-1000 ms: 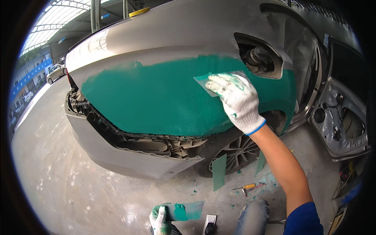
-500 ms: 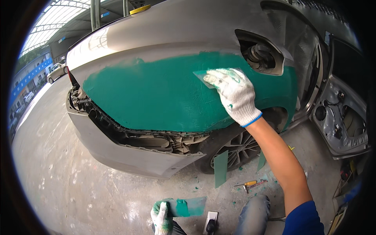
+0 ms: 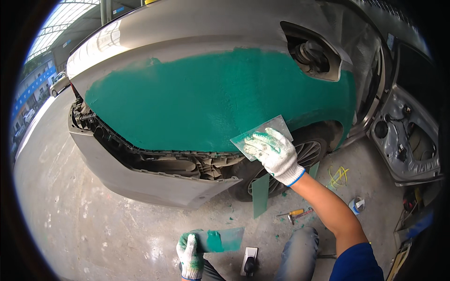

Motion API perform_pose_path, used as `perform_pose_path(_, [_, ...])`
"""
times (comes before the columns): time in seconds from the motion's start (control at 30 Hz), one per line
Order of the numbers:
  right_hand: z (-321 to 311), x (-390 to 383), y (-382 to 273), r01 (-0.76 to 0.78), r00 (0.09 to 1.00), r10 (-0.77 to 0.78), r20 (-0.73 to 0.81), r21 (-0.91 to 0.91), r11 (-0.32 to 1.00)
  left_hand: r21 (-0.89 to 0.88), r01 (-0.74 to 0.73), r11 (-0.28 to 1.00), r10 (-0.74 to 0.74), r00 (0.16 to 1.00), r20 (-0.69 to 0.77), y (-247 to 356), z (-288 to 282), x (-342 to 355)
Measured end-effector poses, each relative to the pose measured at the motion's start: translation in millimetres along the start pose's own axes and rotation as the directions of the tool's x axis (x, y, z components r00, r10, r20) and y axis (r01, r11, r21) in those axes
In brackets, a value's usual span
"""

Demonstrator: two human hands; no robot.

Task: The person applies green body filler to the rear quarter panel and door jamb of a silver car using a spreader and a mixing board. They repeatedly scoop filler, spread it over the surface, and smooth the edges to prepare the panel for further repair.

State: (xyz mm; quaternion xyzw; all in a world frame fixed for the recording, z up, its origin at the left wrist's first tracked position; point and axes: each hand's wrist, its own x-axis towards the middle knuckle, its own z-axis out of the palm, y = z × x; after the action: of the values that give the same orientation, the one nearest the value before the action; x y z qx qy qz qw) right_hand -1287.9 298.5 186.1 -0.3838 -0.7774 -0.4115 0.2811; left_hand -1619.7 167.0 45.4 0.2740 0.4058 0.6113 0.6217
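The grip of the gloved right hand [image 3: 275, 155] is closed on a flat, putty-smeared spreader [image 3: 260, 136], fingers splayed across its near face, pressing the blade against the lower edge of the green filler coat [image 3: 220, 100] that covers the silver car's fender [image 3: 197, 33], just left of the wheel arch. The gloved left hand [image 3: 190, 255], low and near, grips a second flat board [image 3: 220, 240] carrying a dab of green putty. Right of the spreader, the alloy wheel [image 3: 300, 161] sits in its arch, with the empty headlight opening [image 3: 311, 51] far above it. Below the filler, the stripped bumper [image 3: 140, 178] shows black inner parts. On the concrete floor [image 3: 93, 225] lie a yellow-handled screwdriver [image 3: 294, 213], a small tin [image 3: 356, 205] and yellow wire [image 3: 338, 175].
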Motion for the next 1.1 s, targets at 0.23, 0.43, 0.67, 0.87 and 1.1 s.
perform_pose_path(0.23, [-41,-9,-19,-0.292,0.956,0.280,0.084,0.236,0.927,0.073,-0.032,0.997,0.030,0.999,0.038,25,2,-8])
perform_pose_path(0.43, [-115,11,-84,-0.668,0.481,0.383,0.788,0.613,-0.423,0.273,-0.243,0.931,0.148,0.934,0.326,52,75,4])
perform_pose_path(0.67, [-132,-12,-78,-0.849,0.500,0.240,0.832,0.526,-0.054,0.317,-0.427,0.847,0.369,0.901,0.229,74,108,18])
perform_pose_path(0.87, [-127,-26,-68,-0.725,0.292,0.651,0.701,0.606,-0.327,0.326,-0.443,0.835,0.397,0.896,0.199,63,112,16])
perform_pose_path(1.1, [-83,-32,-140,-0.403,0.039,0.636,0.771,0.594,-0.696,0.231,-0.201,0.952,0.160,0.970,0.184,31,133,-6])
